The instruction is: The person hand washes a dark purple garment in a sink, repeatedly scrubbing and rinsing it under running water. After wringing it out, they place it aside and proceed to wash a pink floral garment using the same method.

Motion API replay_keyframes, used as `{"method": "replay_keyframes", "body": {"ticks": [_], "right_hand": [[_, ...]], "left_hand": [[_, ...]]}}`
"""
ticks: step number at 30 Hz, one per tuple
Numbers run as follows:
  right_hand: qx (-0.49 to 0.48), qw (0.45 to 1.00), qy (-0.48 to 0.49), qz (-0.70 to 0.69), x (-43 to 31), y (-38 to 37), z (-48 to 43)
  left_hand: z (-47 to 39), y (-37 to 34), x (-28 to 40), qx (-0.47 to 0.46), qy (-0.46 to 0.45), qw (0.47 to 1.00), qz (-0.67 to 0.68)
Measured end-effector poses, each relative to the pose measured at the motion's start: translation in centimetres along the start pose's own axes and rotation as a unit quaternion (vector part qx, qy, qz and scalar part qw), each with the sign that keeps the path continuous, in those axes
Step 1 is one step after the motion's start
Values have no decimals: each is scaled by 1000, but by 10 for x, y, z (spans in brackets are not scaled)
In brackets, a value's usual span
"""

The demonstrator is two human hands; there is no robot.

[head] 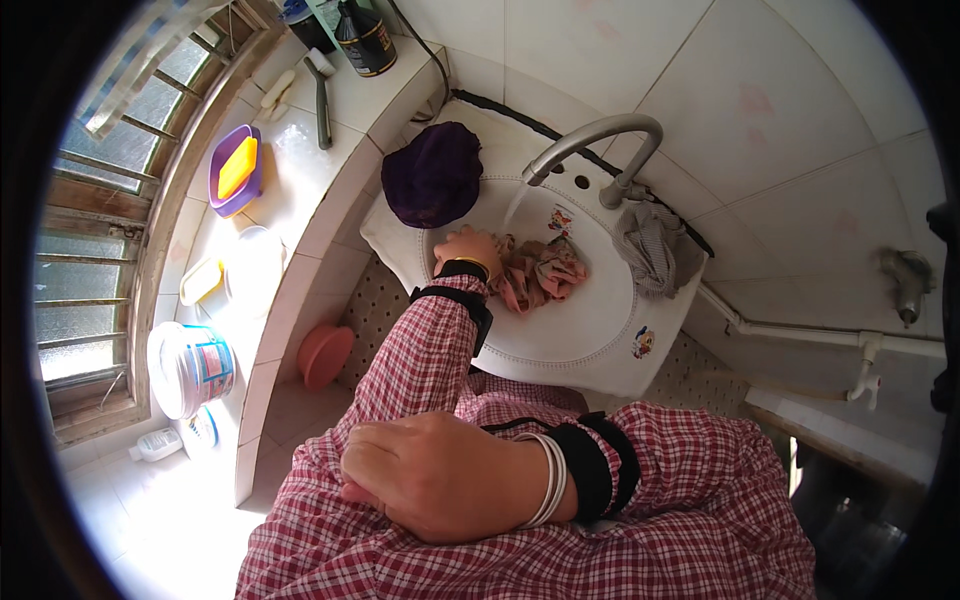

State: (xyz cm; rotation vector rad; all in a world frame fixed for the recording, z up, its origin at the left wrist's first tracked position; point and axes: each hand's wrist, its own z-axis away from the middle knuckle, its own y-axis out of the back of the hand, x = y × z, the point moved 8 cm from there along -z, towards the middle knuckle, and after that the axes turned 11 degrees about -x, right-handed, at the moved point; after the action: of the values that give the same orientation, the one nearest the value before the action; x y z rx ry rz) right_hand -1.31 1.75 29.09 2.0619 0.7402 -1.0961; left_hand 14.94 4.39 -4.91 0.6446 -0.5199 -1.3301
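Note:
My left hand [466,252] is inside the white washbasin [600,330], at its left side, with curled fingers against a wet, crumpled pink patterned cloth [529,277]; its grip is partly hidden. Water runs from the curved metal faucet [596,135] into the basin just beyond the hand. My right hand [442,480] is closed in front of my body, by the checked left sleeve; the inside of the fist is hidden. A dark purple cloth [433,175] lies bunched on the basin's back left rim. A grey striped cloth [651,247] lies on its right rim.
The tiled ledge at left carries a purple soap dish [255,184] with a yellow bar [238,166], a brush [322,105], a black bottle [365,41] and a white tub [191,371]. A pink plastic basin [326,356] is below. A wall tap [906,285] and pipe are right.

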Motion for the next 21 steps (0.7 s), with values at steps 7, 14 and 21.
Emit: {"method": "replay_keyframes", "body": {"ticks": [7, 14, 21], "right_hand": [[-170, 942, -280, 73, 88, 10, 55], [-303, 911, -279, -5, 116, -36, 82], [-266, 950, -129, -102, 87, -27, 68]], "left_hand": [[-85, -47, -30, -164, -90, 869, 459], [-70, -48, -32, -196, 58, 637, 743], [-67, -50, -17, -164, 8, 556, 815]]}}
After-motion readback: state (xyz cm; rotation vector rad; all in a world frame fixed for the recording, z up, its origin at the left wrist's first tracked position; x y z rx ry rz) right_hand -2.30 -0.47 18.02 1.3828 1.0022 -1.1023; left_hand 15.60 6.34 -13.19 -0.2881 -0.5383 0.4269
